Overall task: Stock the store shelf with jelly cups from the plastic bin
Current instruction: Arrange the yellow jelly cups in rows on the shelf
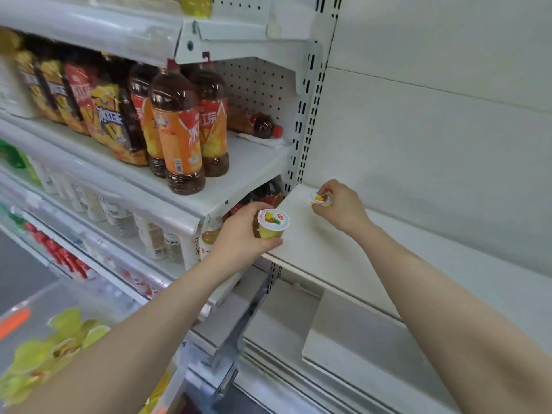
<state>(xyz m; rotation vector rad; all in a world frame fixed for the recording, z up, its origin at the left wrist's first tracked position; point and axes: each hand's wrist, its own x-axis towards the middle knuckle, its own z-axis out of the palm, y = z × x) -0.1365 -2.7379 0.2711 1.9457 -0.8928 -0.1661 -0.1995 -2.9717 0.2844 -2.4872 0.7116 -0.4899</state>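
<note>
White laminate made up the shelf (343, 258), a bare board running from the slotted upright (307, 115) off to the right. The left hand (239, 234) was curled round the front jelly cup (273, 224), thumb under its yellow base and fingers behind it. The cup was upright, its printed foil lid facing up, at the shelf's front left corner. Whether its base touched the board I could not tell. The right hand (340, 204) reached farther back and pinched the rear jelly cup (321, 200) from above with bent fingers. That cup sat low against the shelf near the upright, mostly hidden by the fingers. The two cups were well apart.

At the lower left, a clear plastic bin (68, 297) showed in blur, with more yellow jelly cups (44, 354) heaped inside it. The left forearm crossed in front of it.

On the neighbouring rack to the left stood tea bottles (179, 130) with orange labels, upright and close together. Behind them one small bottle (260, 125) with a red cap lay on its side. Lower racks held pale bottles, too blurred to read.
</note>
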